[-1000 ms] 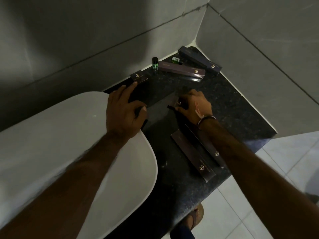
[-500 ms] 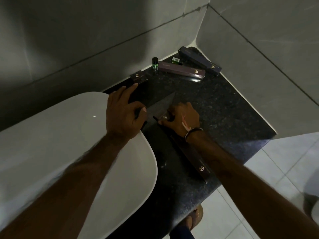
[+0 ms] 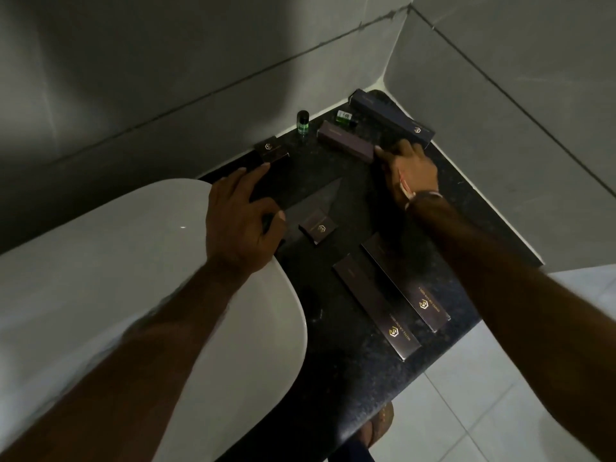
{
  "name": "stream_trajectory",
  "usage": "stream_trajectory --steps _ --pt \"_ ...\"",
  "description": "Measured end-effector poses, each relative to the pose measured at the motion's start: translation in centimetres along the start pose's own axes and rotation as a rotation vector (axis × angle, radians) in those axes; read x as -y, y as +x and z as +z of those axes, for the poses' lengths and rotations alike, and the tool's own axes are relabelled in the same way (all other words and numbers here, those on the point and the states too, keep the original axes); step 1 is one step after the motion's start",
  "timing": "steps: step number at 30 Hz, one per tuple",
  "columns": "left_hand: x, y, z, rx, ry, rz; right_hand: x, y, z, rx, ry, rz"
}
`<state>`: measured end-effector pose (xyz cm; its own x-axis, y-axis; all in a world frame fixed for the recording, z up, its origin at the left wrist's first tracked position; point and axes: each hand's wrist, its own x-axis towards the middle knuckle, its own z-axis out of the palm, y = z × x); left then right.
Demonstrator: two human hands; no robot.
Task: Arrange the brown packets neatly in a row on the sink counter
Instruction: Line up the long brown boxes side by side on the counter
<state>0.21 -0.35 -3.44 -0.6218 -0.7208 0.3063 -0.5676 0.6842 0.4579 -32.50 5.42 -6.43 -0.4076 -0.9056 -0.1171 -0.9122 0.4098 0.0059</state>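
While our right hand (image 3: 411, 168) reaches open-fingered to the far long packet (image 3: 345, 141), grip not yet closed | left hand (image 3: 241, 215) rests loosely open at the basin (image 3: 100, 295) edge | two long packets (image 3: 376, 306) lie side by side on the counter (image 3: 350, 378), small packet (image 3: 316, 228) near | three remain unaligned.

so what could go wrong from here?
1. The right hand reaches for the long brown packet right beside the lying green bottle; dragging it could send the bottle rolling.
2. The two front packets lie near the counter edge; the forearm above could knock them off.
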Motion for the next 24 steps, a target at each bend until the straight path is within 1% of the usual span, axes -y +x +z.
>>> stream_trajectory --steps 2,7,13,17,24 --pt "0.0 -0.1 0.0 0.003 0.003 0.003 -1.2 -3.1 0.6 -0.043 0.043 0.005" --pt "0.1 0.0 0.1 -0.004 0.004 0.011 -4.5 -11.5 1.9 -0.105 0.158 0.094" --pt "0.1 0.0 0.2 -0.003 -0.003 0.015 -6.2 -19.3 2.5 -0.054 0.208 0.152" --pt "0.1 0.0 0.2 0.005 0.002 0.011 -6.6 -21.4 3.1 -0.083 0.247 0.177" --pt "0.0 0.0 -0.1 0.025 0.005 -0.003 -6.8 -22.2 3.4 -0.092 0.231 0.185"
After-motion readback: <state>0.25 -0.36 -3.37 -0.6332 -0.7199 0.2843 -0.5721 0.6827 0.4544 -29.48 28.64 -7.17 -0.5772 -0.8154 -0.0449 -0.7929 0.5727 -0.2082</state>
